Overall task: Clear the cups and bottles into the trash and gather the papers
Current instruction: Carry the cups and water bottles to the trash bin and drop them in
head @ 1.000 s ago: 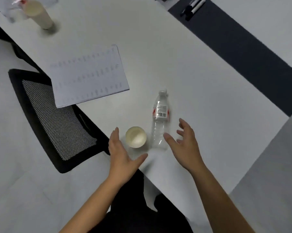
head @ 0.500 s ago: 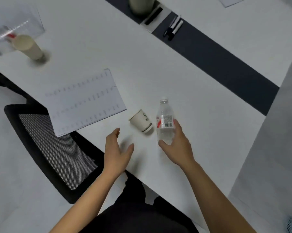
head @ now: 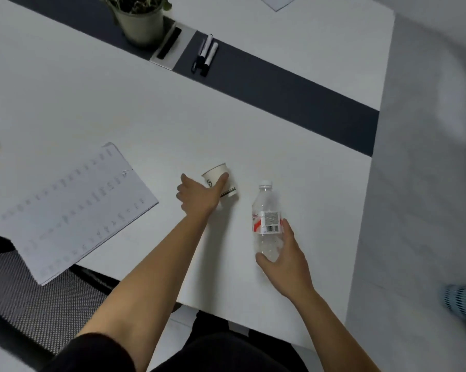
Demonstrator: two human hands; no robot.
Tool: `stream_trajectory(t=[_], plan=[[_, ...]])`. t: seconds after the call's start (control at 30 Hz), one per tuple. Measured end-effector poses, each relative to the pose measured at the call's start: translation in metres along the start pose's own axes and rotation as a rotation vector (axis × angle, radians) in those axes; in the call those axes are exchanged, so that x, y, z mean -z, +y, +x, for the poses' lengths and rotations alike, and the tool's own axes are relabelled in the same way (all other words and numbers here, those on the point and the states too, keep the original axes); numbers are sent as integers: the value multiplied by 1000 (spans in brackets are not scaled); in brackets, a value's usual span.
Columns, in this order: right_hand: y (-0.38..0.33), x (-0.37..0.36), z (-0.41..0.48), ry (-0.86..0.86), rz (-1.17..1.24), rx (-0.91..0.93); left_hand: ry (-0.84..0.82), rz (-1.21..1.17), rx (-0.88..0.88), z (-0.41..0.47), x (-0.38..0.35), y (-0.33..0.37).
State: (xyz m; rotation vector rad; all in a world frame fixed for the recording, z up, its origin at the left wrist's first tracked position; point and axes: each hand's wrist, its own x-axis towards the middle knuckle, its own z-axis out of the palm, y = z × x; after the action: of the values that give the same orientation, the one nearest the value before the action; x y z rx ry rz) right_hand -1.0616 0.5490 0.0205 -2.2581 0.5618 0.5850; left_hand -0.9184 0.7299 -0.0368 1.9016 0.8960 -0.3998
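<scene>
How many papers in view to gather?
2: a printed stack overhanging the near edge at left, and a sheet's corner at the picture's top edge. More may lie outside the frame.

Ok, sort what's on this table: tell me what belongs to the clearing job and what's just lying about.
Job in hand:
paper cup, gripped by the left hand
water bottle, held in the right hand
printed papers

Just lying about:
potted plant
two markers
black bar on a pale tray
mesh chair
</scene>
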Motion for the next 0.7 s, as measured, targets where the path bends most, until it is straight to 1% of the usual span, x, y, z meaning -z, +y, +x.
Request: stream_trajectory(t=[0.13, 0.2, 0.3, 0.37, 0.47, 0.57, 0.7], plan=[[28, 16, -6, 68, 60, -75, 9, 229, -197, 12, -34, 13], [39, 23, -8, 100, 93, -105, -19, 262, -256, 13, -42, 8], [47, 28, -7, 117, 128, -127, -114, 173, -290, 2, -39, -12], [47, 29, -6, 104, 139, -125, -184, 167, -307, -14, -29, -32], [41, 31, -5, 77, 143, -90, -234, 142, -270, -43, -4, -54], [25, 46, -8, 96, 187, -10, -173, 16, -295, -79, 27, -52], [2, 87, -25, 206, 324, 103, -52, -184, -412, -140, 63, -24]])
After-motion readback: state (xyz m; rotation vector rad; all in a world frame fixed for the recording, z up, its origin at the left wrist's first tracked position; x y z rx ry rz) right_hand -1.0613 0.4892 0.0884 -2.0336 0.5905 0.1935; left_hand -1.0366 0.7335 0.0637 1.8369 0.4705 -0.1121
